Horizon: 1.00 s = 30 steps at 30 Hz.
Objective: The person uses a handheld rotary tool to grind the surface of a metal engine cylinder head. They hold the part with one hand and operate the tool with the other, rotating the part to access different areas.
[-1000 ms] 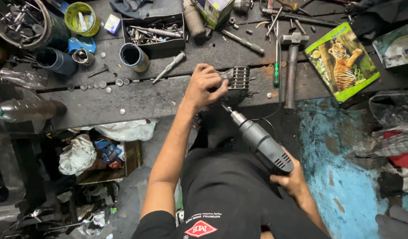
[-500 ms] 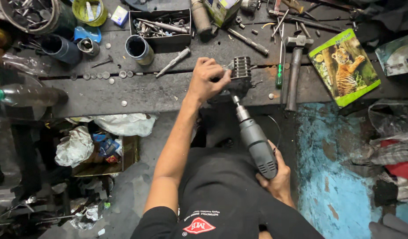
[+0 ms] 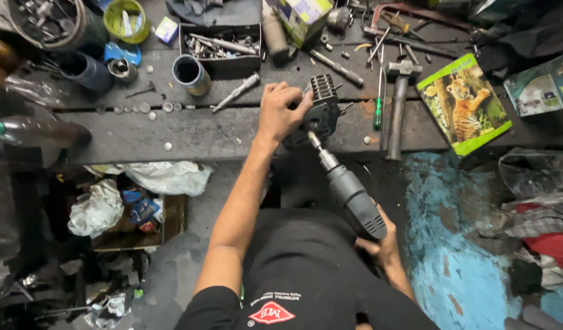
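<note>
A: Item one, table (image 3: 190, 131) edge?

B: Dark wooden table; near edge runs just below the finned engine part (image 3: 321, 110). Hammer (image 3: 396, 104) lies just right of it, green-handled screwdriver (image 3: 377, 104) between them. Bare boards to the left, dotted with small washers.

A: Item two, the grips?

B: Left hand (image 3: 280, 113): grip closed over the engine part's left side, holding it at the table's near edge. Right hand (image 3: 379, 247): grip wrapped round the rear of the grey power drill (image 3: 352, 195), fingers mostly hidden. Drill tip meets the part's underside.

A: Surroundings?

B: Tiger-picture book (image 3: 464, 104) well right; parts tray (image 3: 220, 46) behind.
</note>
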### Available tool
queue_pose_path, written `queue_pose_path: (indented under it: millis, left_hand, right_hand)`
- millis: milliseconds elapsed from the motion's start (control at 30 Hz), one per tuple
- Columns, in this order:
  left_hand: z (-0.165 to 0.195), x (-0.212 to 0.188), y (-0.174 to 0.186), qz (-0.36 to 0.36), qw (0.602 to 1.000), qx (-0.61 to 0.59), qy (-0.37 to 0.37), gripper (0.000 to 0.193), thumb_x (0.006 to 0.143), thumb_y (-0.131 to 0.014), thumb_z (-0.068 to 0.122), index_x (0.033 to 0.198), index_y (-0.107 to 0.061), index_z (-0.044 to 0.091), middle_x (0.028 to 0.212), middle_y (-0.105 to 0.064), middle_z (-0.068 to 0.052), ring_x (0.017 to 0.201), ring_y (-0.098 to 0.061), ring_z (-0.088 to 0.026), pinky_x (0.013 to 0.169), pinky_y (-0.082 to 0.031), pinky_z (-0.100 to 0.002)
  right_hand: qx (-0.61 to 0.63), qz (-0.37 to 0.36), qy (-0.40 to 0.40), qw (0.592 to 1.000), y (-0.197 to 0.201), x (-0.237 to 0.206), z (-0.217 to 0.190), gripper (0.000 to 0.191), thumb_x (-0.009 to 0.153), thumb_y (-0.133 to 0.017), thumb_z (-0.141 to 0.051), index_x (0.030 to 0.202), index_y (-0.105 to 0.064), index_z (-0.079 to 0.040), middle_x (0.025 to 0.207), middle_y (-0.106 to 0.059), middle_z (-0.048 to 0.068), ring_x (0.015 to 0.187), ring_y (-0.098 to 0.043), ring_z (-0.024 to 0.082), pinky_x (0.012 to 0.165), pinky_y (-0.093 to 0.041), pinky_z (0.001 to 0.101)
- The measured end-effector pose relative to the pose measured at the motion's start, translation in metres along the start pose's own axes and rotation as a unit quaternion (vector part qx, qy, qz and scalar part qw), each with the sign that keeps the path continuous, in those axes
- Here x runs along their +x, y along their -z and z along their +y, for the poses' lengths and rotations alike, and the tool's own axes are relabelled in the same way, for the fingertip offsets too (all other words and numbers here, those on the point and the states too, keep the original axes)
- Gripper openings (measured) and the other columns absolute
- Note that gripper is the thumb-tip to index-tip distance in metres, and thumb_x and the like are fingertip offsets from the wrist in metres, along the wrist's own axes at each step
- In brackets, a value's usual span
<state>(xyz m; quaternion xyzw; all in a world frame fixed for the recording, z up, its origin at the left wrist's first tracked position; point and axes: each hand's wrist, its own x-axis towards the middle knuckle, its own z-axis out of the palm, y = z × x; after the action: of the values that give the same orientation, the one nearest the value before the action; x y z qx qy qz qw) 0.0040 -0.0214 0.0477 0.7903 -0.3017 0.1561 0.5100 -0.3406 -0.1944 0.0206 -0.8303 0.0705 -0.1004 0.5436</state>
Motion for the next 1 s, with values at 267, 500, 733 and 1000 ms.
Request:
queue_pose_path:
  millis: [267, 500, 733, 1000]
  left_hand:
    - [0.003, -0.001, -0.003, 0.006, 0.999, 0.030, 0.033, 0.036, 0.091, -0.078, 0.028, 0.066, -0.061, 0.009, 0.065, -0.056, -0.004, 0.068, -0.054, -0.024, 0.080, -0.042, -0.038]
    - [0.001, -0.001, -0.006, 0.040, 0.998, 0.042, 0.038, 0.033, 0.091, -0.077, 0.027, 0.068, -0.063, 0.008, 0.067, -0.058, -0.005, 0.070, -0.056, -0.025, 0.079, -0.042, -0.037]
    - [-0.016, 0.000, -0.006, 0.063, 0.993, 0.056, 0.079, 0.035, 0.095, -0.075, 0.027, 0.070, -0.061, 0.006, 0.070, -0.060, -0.008, 0.070, -0.057, -0.027, 0.078, -0.041, -0.041]
    - [-0.021, -0.008, 0.002, 0.059, 0.988, 0.036, 0.137, 0.038, 0.096, -0.074, 0.025, 0.069, -0.058, 0.005, 0.067, -0.054, -0.008, 0.069, -0.052, -0.028, 0.077, -0.041, -0.041]
  right_hand:
    - [0.061, 0.053, -0.174, 0.981, -0.004, 0.002, -0.005, 0.089, 0.059, -0.065, 0.011, 0.146, -0.053, 0.000, 0.113, -0.064, 0.006, 0.092, -0.059, 0.014, 0.074, -0.052, 0.0244]
    - [-0.024, 0.030, -0.124, 0.992, 0.010, 0.003, 0.018, 0.100, 0.048, -0.077, 0.006, 0.144, -0.050, 0.004, 0.113, -0.071, 0.011, 0.105, -0.064, 0.017, 0.095, -0.049, 0.0297]
    - [-0.045, 0.078, -0.089, 0.992, 0.018, -0.004, 0.036, 0.100, 0.046, -0.078, 0.000, 0.142, -0.050, 0.006, 0.123, -0.066, 0.014, 0.110, -0.063, 0.022, 0.095, -0.047, 0.0321]
    - [0.175, 0.158, -0.228, 0.945, 0.033, -0.043, 0.074, 0.034, 0.065, -0.071, -0.009, 0.095, -0.070, 0.007, 0.076, -0.071, 0.011, 0.059, -0.067, 0.019, 0.055, -0.052, 0.0317]
